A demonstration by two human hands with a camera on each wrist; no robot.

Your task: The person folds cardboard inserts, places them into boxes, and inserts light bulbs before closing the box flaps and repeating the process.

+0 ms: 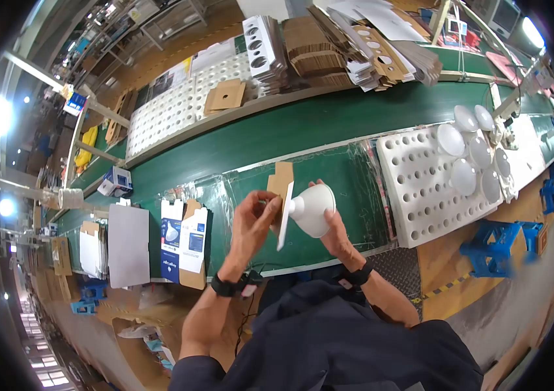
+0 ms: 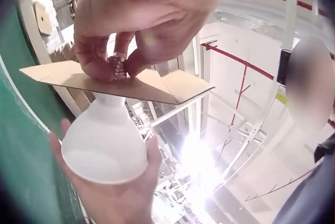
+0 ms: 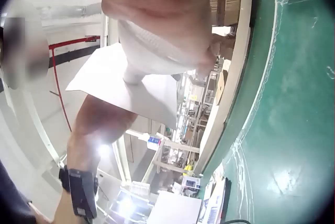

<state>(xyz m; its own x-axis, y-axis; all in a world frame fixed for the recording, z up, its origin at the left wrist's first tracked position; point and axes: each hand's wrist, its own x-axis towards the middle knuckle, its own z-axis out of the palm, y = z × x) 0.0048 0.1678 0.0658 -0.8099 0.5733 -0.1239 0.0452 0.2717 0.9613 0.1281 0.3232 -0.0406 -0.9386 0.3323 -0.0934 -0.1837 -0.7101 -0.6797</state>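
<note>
A white reflector-shaped light bulb (image 1: 314, 210) is held in front of the body, its wide end cupped by my right hand (image 1: 337, 236). The bulb's neck passes through a cardboard insert (image 2: 162, 85), brown on one face and white on the other. On the brown side, the threaded metal base (image 2: 119, 68) sticks out. Fingers and thumb of my left hand (image 1: 255, 220) pinch around that base, close against the cardboard. In the right wrist view the white face of the insert (image 3: 99, 77) shows behind the bulb, and the right hand (image 3: 162, 9) covers much of the bulb.
At right, a white foam tray (image 1: 414, 189) with rows of holes carries several bulbs (image 1: 464, 177). Printed cartons (image 1: 184, 238) and a grey-white board (image 1: 129, 244) stand to the left. Stacked cardboard inserts (image 1: 316, 52) lie beyond the green bench (image 1: 349, 176). Blue stools (image 1: 495, 247) stand at right.
</note>
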